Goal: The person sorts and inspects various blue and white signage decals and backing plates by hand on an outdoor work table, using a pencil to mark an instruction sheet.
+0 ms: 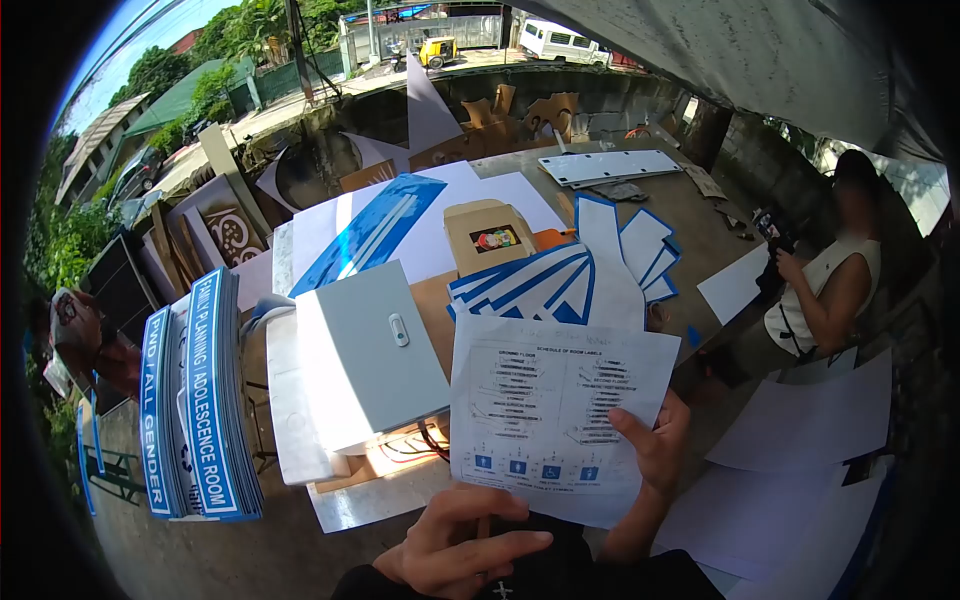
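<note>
A printed white sheet [550, 420], headed as a schedule of room labels with many lines struck through, is held up over the table's near edge. My right hand [655, 435] grips its right side, thumb on the front. Below the sheet's lower left corner, my left hand [465, 545] has its fingers bent and apart, with a thin brown item seemingly between them. Just left of the sheet lies a grey metal box [370, 350] with a small latch. Behind the paper are blue-edged white cut pieces [530, 285] and a brown carton [488, 235].
Stacked blue signs [210, 400] stand at the left. A blue-and-white strip [370, 235] lies on white sheets, and a long white panel [608, 168] is at the back. One person [825, 280] sits at the right; another [95, 345] is at the far left.
</note>
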The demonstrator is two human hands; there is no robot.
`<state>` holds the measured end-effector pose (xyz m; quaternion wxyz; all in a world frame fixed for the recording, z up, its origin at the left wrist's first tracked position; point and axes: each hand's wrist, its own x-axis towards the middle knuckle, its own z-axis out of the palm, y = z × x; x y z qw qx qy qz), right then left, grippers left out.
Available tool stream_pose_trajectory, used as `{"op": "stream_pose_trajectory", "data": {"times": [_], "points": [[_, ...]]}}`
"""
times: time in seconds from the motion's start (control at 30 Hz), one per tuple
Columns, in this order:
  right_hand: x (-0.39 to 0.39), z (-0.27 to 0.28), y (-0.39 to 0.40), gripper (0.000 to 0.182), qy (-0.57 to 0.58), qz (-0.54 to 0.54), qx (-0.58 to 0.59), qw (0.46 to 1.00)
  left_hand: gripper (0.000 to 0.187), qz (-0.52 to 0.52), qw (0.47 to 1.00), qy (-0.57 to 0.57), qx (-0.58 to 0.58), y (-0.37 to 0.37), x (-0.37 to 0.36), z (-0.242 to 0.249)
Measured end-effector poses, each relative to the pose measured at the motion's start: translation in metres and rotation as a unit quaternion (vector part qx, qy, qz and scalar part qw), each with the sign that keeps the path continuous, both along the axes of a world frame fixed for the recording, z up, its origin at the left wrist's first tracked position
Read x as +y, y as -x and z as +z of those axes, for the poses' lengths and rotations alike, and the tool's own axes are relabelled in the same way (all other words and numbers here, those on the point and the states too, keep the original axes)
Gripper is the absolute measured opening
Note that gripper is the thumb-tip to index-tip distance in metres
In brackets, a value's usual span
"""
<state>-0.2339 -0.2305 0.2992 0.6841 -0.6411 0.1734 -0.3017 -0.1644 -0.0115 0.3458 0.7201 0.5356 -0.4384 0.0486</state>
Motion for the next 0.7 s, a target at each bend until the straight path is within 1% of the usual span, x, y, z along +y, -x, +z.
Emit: {"op": "stream_pose_trajectory", "data": {"times": [0.1,0.13,0.23,0.3,0.33,0.43,0.5,0.53,0.63,0.7], "points": [[0.001,0.001,0.002,0.034,-0.009,-0.010,0.002,1.000,0.035,0.029,0.989,-0.019,-0.144,-0.015,-0.001,0.005],[-0.001,0.001,0.004,0.035,-0.006,-0.016,0.000,1.000,0.043,0.034,0.985,-0.023,-0.169,-0.016,-0.002,0.004],[-0.002,0.000,0.006,0.035,-0.004,-0.029,-0.001,1.000,0.037,-0.058,0.973,-0.056,-0.217,-0.017,0.001,-0.005],[0.002,-0.001,0.004,0.035,-0.008,-0.036,0.001,0.999,0.029,-0.161,0.958,-0.048,-0.231,-0.020,0.005,0.003],[0.002,-0.002,0.005,0.035,-0.010,-0.037,0.003,0.999,0.026,-0.161,0.952,-0.034,-0.260,-0.016,0.000,0.009],[0.001,-0.004,0.005,0.034,-0.011,-0.038,0.007,0.999,0.015,-0.237,0.927,0.034,-0.288,-0.014,-0.005,0.015],[-0.001,-0.006,0.005,0.034,-0.008,-0.036,0.006,0.999,0.015,-0.282,0.914,0.104,-0.273,-0.014,-0.013,0.012],[-0.001,-0.006,0.005,0.034,-0.007,-0.034,0.008,0.999,0.016,-0.280,0.911,0.094,-0.287,-0.014,-0.011,0.005],[-0.001,-0.008,0.006,0.032,-0.010,-0.028,0.015,0.999,0.018,-0.277,0.920,0.092,-0.263,-0.014,-0.013,0.008],[-0.003,-0.009,0.004,0.030,-0.011,-0.016,0.010,1.000,0.018,-0.263,0.925,0.096,-0.258,-0.011,-0.012,0.001]]}}
